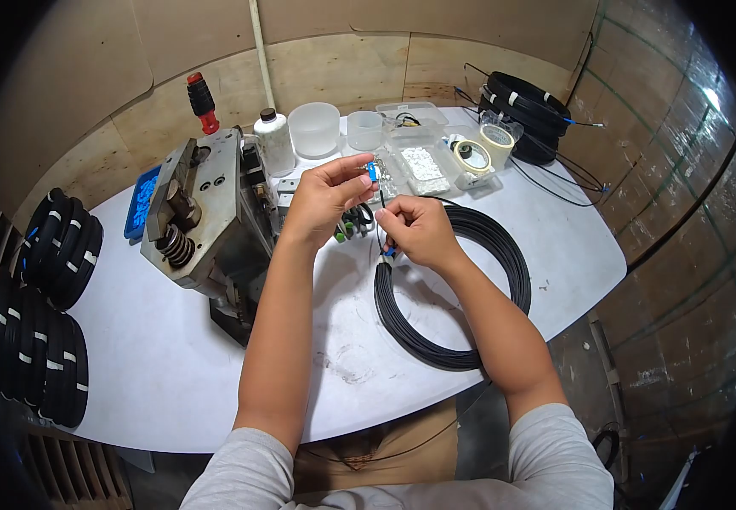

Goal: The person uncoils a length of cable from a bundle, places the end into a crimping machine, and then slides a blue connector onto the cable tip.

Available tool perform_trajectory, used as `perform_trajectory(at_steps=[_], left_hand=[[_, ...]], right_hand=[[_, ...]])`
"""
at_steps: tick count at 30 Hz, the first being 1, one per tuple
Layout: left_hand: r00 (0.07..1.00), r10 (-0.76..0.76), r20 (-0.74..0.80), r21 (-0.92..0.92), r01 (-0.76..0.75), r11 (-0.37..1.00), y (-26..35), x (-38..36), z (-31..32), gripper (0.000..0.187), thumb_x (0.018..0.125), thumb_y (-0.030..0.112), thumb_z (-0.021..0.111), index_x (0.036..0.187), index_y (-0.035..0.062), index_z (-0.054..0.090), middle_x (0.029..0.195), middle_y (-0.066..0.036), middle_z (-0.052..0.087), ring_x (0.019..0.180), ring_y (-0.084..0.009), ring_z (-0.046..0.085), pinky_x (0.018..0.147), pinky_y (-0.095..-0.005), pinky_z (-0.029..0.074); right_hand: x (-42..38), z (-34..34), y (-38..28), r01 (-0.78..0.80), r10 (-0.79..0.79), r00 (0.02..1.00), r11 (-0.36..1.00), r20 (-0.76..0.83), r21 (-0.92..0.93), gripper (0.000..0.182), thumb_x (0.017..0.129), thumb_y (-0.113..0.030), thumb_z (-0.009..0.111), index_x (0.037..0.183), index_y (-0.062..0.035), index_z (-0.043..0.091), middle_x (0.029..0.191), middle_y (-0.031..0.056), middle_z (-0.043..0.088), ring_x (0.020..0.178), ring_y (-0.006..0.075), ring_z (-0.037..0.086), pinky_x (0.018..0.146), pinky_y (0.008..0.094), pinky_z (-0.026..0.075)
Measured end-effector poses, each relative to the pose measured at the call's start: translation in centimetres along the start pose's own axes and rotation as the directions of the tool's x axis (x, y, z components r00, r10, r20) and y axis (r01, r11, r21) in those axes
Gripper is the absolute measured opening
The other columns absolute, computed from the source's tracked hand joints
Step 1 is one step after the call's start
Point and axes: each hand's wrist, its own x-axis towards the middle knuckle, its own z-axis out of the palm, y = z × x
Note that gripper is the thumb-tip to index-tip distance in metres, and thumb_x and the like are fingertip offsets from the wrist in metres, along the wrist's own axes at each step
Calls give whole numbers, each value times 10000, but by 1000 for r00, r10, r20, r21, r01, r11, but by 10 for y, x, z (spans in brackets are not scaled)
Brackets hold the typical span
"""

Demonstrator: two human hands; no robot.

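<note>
My left hand (325, 197) pinches a small blue connector (372, 172) between thumb and fingertips, held above the table. Just below it and to the right, my right hand (423, 229) is closed on a thin black cable (382, 197) that runs down from the connector. Another blue piece (390, 252) shows under the right hand's fingers. A large coil of black cable (504, 238) lies flat on the table beneath my right forearm, with a pale band of tape (385, 260) near its upper left. The fingertips hide part of the connector.
A metal press (215, 204) stands left, with a blue tray of small blue parts (141, 204) behind it. At the back are a white bottle (274, 140), plastic cups (314, 127), a box of white pieces (423, 166) and tape rolls (472, 157). More cable coils (60, 246) flank the table.
</note>
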Motion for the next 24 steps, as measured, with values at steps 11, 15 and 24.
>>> perform_trajectory(at_steps=[11, 15, 24], left_hand=[[1000, -2, 1, 6, 2, 1000, 1, -1, 0, 346, 912, -11, 661, 1256, -29, 632, 1034, -105, 695, 923, -171, 682, 851, -291, 574], [1000, -6, 0, 2, 6, 1000, 1, 0, 0, 342, 914, -9, 659, 1254, -33, 631, 1032, -104, 694, 922, -169, 680, 843, -289, 573], [1000, 8, -1, 23, -8, 1000, -1, 1, -1, 346, 914, 1, 660, 1257, -28, 631, 1026, -97, 692, 916, -163, 675, 832, -280, 566]], right_hand=[[0, 0, 1, 15, -15, 1000, 1000, 5, 6, 199, 940, -135, 656, 789, -4, 646, 580, 15, 624, 506, 70, 606, 470, 231, 481], [0, 0, 1, 11, -11, 1000, 1000, 6, -5, 199, 939, -137, 655, 791, -5, 647, 581, 14, 624, 506, 72, 607, 474, 230, 481], [-1, 0, -1, 2, -2, 1000, 1000, 1, 5, 193, 936, -135, 657, 795, -4, 650, 584, 13, 624, 512, 73, 612, 476, 230, 479]])
